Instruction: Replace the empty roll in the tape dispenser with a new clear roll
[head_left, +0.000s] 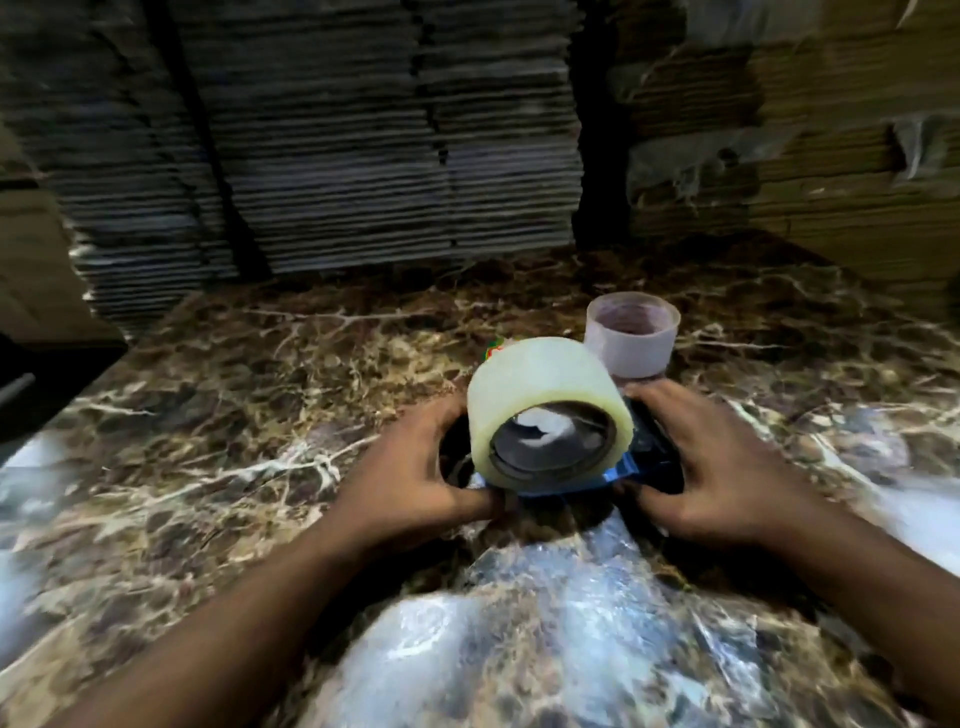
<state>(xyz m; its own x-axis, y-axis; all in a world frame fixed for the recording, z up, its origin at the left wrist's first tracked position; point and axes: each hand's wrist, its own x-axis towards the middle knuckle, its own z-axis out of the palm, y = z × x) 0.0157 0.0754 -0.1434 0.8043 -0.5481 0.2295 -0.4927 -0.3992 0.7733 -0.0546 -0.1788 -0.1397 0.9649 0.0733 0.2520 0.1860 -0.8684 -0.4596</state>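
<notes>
A full clear tape roll (540, 384) sits on the blue and black tape dispenser (641, 457) in the middle of the marble surface, its open core facing me. My left hand (410, 478) grips the dispenser's left side, thumb under the roll. My right hand (717, 467) holds the dispenser's right side, fingers curled over its black body. Most of the dispenser is hidden behind the roll and my hands. The empty core (631, 338), a pale pinkish ring, stands upright just behind and to the right of the roll.
The brown veined marble top (234, 415) reflects bright light near me. Tall stacks of flattened cardboard (337, 145) stand along the back, with more wrapped stacks (805, 130) at the right. A dark object (47, 384) lies at the left edge.
</notes>
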